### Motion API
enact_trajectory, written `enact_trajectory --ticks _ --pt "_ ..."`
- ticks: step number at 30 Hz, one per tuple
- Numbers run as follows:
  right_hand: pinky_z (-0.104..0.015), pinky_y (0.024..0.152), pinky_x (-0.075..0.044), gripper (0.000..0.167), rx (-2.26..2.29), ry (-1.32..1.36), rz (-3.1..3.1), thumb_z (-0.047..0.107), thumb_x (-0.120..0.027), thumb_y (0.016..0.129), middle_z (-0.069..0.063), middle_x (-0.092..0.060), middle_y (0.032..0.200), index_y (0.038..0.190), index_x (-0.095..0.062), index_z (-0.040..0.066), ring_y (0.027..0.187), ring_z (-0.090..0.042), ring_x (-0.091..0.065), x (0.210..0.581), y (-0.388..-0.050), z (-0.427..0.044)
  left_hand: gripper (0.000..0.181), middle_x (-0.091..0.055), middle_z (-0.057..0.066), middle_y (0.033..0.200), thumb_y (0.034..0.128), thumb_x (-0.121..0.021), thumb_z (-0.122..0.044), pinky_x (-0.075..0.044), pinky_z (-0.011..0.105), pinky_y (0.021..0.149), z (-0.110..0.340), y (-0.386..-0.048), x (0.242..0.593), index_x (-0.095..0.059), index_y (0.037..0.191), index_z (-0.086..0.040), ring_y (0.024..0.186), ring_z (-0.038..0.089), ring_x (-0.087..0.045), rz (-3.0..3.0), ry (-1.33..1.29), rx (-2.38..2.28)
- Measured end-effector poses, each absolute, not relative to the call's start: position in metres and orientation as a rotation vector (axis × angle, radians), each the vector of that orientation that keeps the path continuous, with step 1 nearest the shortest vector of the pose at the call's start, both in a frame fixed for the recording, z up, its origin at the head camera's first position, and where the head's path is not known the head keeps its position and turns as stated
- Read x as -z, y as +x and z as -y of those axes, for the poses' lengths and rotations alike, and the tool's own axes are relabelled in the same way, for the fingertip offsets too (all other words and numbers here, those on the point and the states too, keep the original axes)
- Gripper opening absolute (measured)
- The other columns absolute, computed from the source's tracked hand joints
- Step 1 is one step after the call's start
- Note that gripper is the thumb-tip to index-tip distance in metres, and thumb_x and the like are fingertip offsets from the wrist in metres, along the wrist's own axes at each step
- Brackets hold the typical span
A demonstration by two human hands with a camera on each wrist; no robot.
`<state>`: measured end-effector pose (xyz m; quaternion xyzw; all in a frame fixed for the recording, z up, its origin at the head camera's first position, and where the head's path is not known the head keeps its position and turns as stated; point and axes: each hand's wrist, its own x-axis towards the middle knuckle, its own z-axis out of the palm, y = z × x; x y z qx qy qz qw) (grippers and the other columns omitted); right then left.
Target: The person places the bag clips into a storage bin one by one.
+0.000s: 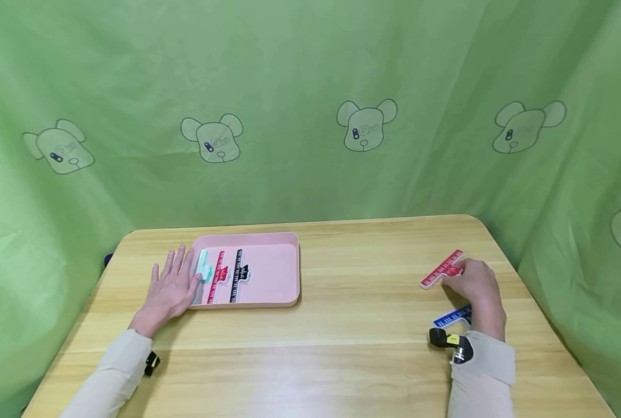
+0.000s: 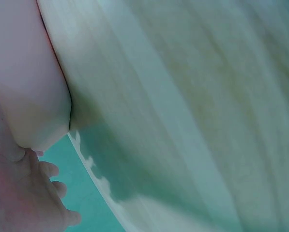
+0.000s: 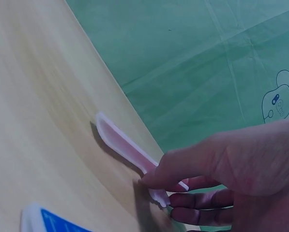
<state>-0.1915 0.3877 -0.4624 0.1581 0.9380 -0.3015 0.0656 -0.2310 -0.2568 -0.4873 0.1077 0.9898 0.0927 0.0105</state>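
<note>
My right hand (image 1: pixel 476 285) pinches a red clip (image 1: pixel 442 269) printed with a piano keyboard, at the table's right side. In the right wrist view the thumb and fingers hold the clip (image 3: pixel 122 146) by its handle, its bar tilted. A blue keyboard clip (image 1: pixel 452 316) lies just nearer, partly hidden by that wrist. My left hand (image 1: pixel 170 288), fingers straight and spread, rests at the left edge of a pink tray (image 1: pixel 276 297), thumb over the rim. Inside the tray lie a mint clip (image 1: pixel 204 268), a red clip (image 1: pixel 218 277) and a black clip (image 1: pixel 237 276), side by side.
The wooden table (image 1: pixel 341 337) has a green curtain (image 1: pixel 310 186) with bear drawings behind it and at both sides. The tray stands near the back edge, left of the middle.
</note>
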Motion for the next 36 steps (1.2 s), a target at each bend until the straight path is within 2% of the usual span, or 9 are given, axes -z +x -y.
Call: enact_trajectory --ticks 6,15,20,29,36 --pt "-0.057 0.083 -0.05 0.062 0.909 0.477 -2.812 0.021 -0.069 0.095 -0.036 -0.055 0.118 0.135 -0.045 -0.021 0.101 -0.046 -0.053 0.457 -0.188 -0.388 0.068 -0.006 0.027 0.168 0.1105 -0.032 -0.038 -0.003 0.073 0.118 0.256 -0.231 0.487 -0.011 0.163 0.0 0.153 0.051 -0.007 -3.098 0.342 -0.283" --pt "-0.047 0.074 -0.051 0.062 0.903 0.476 -2.815 0.02 -0.067 0.096 -0.035 -0.056 0.116 0.137 -0.044 -0.02 0.097 -0.044 -0.054 0.449 -0.186 -0.385 0.068 -0.005 0.027 0.168 0.1107 -0.03 -0.038 -0.003 0.073 0.118 0.256 -0.232 0.488 -0.01 0.163 0.0 0.153 0.051 -0.006 -3.096 0.345 -0.278" --pt "-0.05 0.076 -0.052 0.067 0.893 0.45 -2.837 0.023 -0.068 0.096 -0.036 -0.055 0.118 0.14 -0.041 -0.021 0.1 -0.046 -0.055 0.445 -0.185 -0.382 0.068 -0.005 0.027 0.168 0.1105 -0.03 -0.038 -0.002 0.073 0.118 0.257 -0.233 0.49 -0.009 0.163 0.0 0.153 0.051 -0.005 -3.09 0.342 -0.283" --pt "-0.047 0.074 -0.051 0.073 0.892 0.422 -2.875 0.027 -0.069 0.096 -0.037 -0.053 0.121 0.141 -0.039 -0.022 0.1 -0.045 -0.054 0.434 -0.184 -0.378 0.068 -0.002 0.027 0.168 0.1108 -0.028 -0.039 -0.001 0.072 0.119 0.257 -0.232 0.49 -0.008 0.163 -0.001 0.153 0.05 -0.003 -3.082 0.335 -0.288" --pt "-0.034 0.063 -0.047 0.073 0.911 0.373 -2.916 0.026 -0.071 0.094 -0.03 -0.057 0.113 0.141 -0.041 -0.02 0.088 -0.034 -0.055 0.425 -0.184 -0.373 0.068 -0.001 0.026 0.169 0.1108 -0.028 -0.039 0.0 0.072 0.119 0.258 -0.233 0.491 -0.008 0.164 -0.001 0.153 0.05 -0.001 -3.08 0.326 -0.297"
